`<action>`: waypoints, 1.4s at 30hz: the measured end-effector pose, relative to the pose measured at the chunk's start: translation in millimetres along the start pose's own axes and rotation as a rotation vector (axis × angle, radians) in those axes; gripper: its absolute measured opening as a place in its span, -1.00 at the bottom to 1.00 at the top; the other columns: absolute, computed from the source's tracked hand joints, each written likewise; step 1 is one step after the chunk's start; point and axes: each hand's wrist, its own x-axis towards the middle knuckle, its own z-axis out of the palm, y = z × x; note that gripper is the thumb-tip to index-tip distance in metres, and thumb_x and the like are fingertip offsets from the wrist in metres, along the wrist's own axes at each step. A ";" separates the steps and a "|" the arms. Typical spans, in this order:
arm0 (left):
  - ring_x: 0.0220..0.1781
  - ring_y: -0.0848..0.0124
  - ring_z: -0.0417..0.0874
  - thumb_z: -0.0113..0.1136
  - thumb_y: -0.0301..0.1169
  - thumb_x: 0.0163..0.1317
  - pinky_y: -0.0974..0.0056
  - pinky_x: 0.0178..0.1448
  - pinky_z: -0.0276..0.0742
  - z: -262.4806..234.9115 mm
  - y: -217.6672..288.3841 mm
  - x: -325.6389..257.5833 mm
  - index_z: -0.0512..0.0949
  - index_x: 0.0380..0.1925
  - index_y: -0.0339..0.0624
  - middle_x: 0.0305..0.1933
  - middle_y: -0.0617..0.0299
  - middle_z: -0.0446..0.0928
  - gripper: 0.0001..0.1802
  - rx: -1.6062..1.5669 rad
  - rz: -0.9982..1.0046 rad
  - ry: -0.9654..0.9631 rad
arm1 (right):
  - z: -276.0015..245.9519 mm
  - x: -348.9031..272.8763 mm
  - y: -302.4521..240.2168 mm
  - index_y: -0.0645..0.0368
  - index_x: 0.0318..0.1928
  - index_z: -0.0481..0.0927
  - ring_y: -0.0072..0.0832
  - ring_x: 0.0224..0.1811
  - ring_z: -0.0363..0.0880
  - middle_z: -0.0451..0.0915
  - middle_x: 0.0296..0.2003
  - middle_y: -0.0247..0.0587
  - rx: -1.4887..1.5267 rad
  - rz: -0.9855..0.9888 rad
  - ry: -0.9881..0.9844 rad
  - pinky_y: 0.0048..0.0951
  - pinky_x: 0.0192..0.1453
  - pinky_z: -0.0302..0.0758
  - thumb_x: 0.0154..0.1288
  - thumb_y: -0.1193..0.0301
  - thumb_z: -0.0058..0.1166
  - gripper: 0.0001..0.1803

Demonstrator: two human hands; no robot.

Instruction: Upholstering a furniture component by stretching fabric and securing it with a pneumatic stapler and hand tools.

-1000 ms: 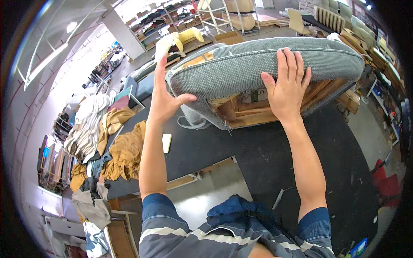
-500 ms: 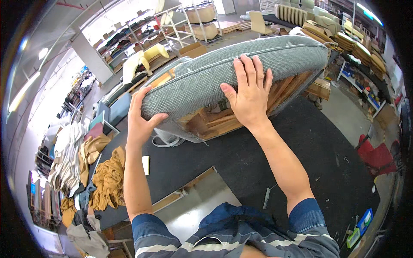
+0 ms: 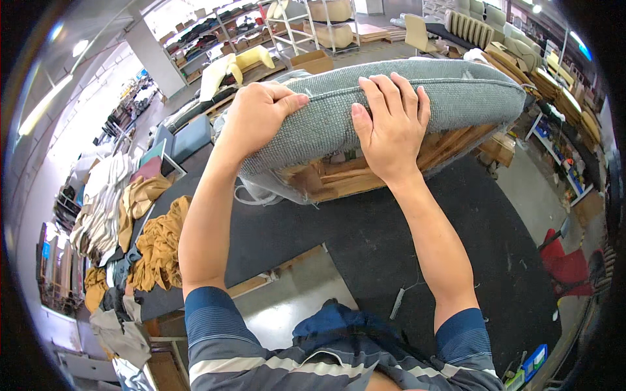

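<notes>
A grey woven-fabric upholstered furniture piece (image 3: 466, 104), with a piped seam along its edge, stands tilted on the black-topped table (image 3: 469, 228). Its open underside shows a wooden frame (image 3: 352, 177), and a pale strap (image 3: 257, 195) hangs by its lower left corner. My left hand (image 3: 257, 117) is closed over the upper left edge, the thumb along the piping and the fingertips out of sight behind it. Against the front of the padded band lies my right hand (image 3: 393, 130), its palm on the fabric and its fingers stretched upward, slightly apart, across the seam.
Brown cloth (image 3: 160, 251) is heaped at the table's left. A cut-out (image 3: 293, 306) opens in the near side of the table. A thin tool with a cord (image 3: 396, 304) lies right of it. Beyond stand racks (image 3: 313, 26) with padded parts, and a red chair (image 3: 570, 264) is at right.
My left hand has shifted up and right from the left end of the padded band onto its top edge, closing there. My right hand stays on the fabric. The whole view has shifted slightly.
</notes>
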 end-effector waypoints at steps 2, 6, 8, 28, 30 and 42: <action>-0.19 0.12 0.71 0.27 -0.23 0.32 0.14 -0.02 0.55 1.2 -4.6 -0.7 0.77 -0.20 -0.24 -0.27 -0.04 0.70 -0.70 -0.017 0.005 0.031 | 3.2 2.1 -2.0 0.04 0.09 0.64 -0.18 0.26 0.43 0.59 0.07 -0.30 0.023 -0.017 0.008 0.12 0.43 0.15 0.38 0.10 0.09 -0.59; -0.19 0.12 0.69 0.26 -0.27 0.32 0.13 -0.05 0.53 12.3 -1.7 3.7 0.77 -0.23 -0.24 -0.32 -0.02 0.67 -0.74 0.054 0.111 0.096 | -4.0 -0.9 8.5 0.03 0.09 0.63 -0.19 0.28 0.41 0.58 0.08 -0.30 -0.039 0.002 0.013 0.13 0.44 0.13 0.36 0.09 0.11 -0.59; -0.24 0.10 0.66 0.25 -0.26 0.33 0.12 -0.10 0.50 9.8 4.5 3.9 0.76 -0.29 -0.25 -0.36 -0.01 0.63 -0.73 0.084 0.096 0.077 | -6.9 1.0 6.9 0.03 0.08 0.63 -0.20 0.31 0.38 0.56 0.10 -0.28 -0.027 0.032 -0.058 0.15 0.46 0.11 0.33 0.07 0.12 -0.57; -0.39 0.28 0.43 0.31 -0.40 0.29 0.22 -0.22 0.32 5.6 1.7 -17.5 0.65 -0.37 -0.42 -0.52 0.13 0.43 -0.78 0.101 0.179 0.194 | -3.1 20.8 9.3 0.05 -0.42 0.64 -0.31 -0.18 0.57 0.60 -0.36 -0.31 0.190 0.025 0.060 -0.15 0.12 0.37 0.21 0.17 0.27 -0.76; -0.39 0.28 0.43 0.31 -0.41 0.29 0.22 -0.22 0.32 6.5 3.4 -17.5 0.65 -0.38 -0.42 -0.52 0.13 0.43 -0.78 0.104 0.174 0.196 | -4.1 21.1 10.3 0.04 -0.41 0.63 -0.31 -0.18 0.57 0.60 -0.35 -0.30 0.174 0.017 0.066 -0.14 0.13 0.37 0.22 0.18 0.27 -0.77; -0.37 0.26 0.44 0.32 -0.42 0.27 0.21 -0.22 0.34 9.1 9.2 -24.0 0.65 -0.38 -0.43 -0.51 0.12 0.44 -0.78 0.126 0.204 0.210 | 4.6 24.5 -29.6 0.08 -0.47 0.63 -0.32 -0.21 0.60 0.62 -0.40 -0.26 0.284 0.002 -0.007 -0.22 0.00 0.46 0.16 0.25 0.26 -0.80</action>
